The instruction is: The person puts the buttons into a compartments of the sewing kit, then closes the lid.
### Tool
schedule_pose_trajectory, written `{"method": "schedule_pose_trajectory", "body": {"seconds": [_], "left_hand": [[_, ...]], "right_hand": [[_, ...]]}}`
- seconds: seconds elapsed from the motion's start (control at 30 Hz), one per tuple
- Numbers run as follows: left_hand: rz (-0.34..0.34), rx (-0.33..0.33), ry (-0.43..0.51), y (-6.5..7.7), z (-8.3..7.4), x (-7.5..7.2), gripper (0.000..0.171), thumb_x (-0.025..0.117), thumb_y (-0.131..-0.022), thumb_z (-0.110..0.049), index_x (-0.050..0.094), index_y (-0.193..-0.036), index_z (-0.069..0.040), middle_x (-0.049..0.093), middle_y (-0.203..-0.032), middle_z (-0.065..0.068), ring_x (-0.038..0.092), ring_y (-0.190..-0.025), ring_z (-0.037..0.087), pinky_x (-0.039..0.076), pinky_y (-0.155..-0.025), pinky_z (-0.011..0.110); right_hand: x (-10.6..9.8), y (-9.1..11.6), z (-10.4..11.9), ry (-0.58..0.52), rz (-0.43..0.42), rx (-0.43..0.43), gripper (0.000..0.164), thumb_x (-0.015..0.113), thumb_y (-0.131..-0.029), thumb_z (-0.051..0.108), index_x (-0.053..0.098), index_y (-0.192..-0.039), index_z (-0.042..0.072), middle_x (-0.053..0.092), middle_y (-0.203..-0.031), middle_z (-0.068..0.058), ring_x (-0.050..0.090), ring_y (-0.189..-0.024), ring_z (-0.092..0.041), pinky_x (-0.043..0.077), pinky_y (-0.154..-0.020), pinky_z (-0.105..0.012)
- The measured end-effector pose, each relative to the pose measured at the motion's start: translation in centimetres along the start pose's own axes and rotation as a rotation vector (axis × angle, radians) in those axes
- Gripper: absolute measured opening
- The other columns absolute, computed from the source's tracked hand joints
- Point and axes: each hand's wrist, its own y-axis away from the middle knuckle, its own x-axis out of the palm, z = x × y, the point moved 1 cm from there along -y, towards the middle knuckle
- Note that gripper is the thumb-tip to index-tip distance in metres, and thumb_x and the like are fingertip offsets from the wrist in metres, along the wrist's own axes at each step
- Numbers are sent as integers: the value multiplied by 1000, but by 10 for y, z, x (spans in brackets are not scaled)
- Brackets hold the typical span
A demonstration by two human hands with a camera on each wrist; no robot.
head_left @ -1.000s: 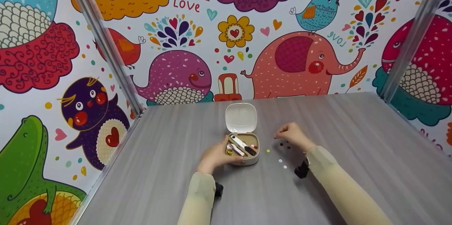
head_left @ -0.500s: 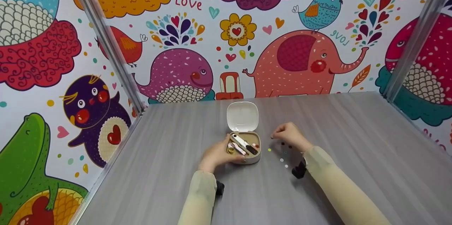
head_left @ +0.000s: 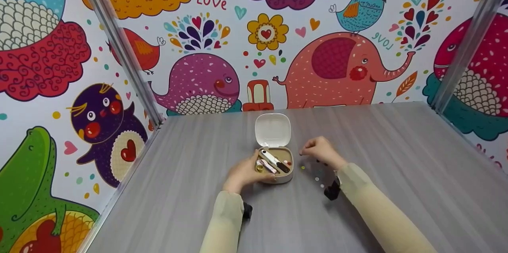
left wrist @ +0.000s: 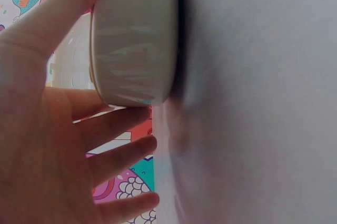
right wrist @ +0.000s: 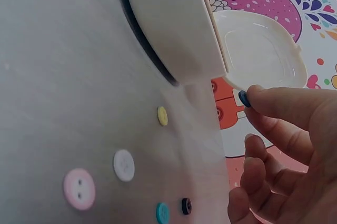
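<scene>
A small white sewing box [head_left: 283, 180] sits on the table, its lid [head_left: 273, 130] swung up at the back. My left hand [head_left: 243, 172] grips its left side, thumb along the front; in the left wrist view the lower fingers [left wrist: 126, 155] spread free of the wall. Inside lie a slim white tool with a dark end [head_left: 274, 161], a gold-coloured ring-like piece [head_left: 259, 168] and small red and white pieces [head_left: 287, 163]. Just right of the box, my right hand [head_left: 322, 151] pinches a dark blue button [right wrist: 244, 98] between thumb and index finger, above the table.
Loose buttons lie right of the box: yellow [right wrist: 162, 116], white [right wrist: 124, 165], pink [right wrist: 79, 188], teal [right wrist: 162, 213] and black [right wrist: 186, 206]. Printed cartoon panels [head_left: 222, 86] stand along the table's back and sides, with metal posts [head_left: 119, 46] at the corners.
My right hand has moved left toward the box with the pinched button. My left hand stays on the box, and the head view has shifted slightly.
</scene>
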Motion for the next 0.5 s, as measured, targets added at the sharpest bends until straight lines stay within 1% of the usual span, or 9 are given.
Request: {"method": "schedule_pose_trajectory", "body": {"seconds": [0.2,0.27,0.43,0.5], "left_hand": [[-5,-6,-2,1,0,0,114,81,-67,-58,27,-152,-4,50,-139,22,54,-118,38,43,-96,49],[-6,-5,-3,1,0,1,114,80,-67,-58,27,-152,-3,49,-140,22,53,-119,38,43,-96,49],[-13,12,10,0,0,1,114,81,-67,-58,28,-151,-2,53,-135,23,56,-116,36,44,-95,47],[-15,20,18,0,-1,0,114,81,-67,-57,29,-151,0,54,-134,23,56,-115,35,45,-94,47]], "right_hand": [[5,-3,2,-3,-1,-32,8,73,-79,8,74,-72,3,66,-67,1,47,-54,-8,37,-50,-24],[7,-3,3,-4,6,-23,9,74,-79,8,74,-72,4,66,-67,2,48,-55,-8,38,-51,-24],[9,-4,6,13,6,-18,8,74,-79,10,75,-73,5,68,-69,2,49,-58,-8,38,-53,-24],[9,-5,7,21,1,-35,7,74,-78,10,75,-73,5,68,-69,2,49,-58,-8,38,-54,-24]]}}
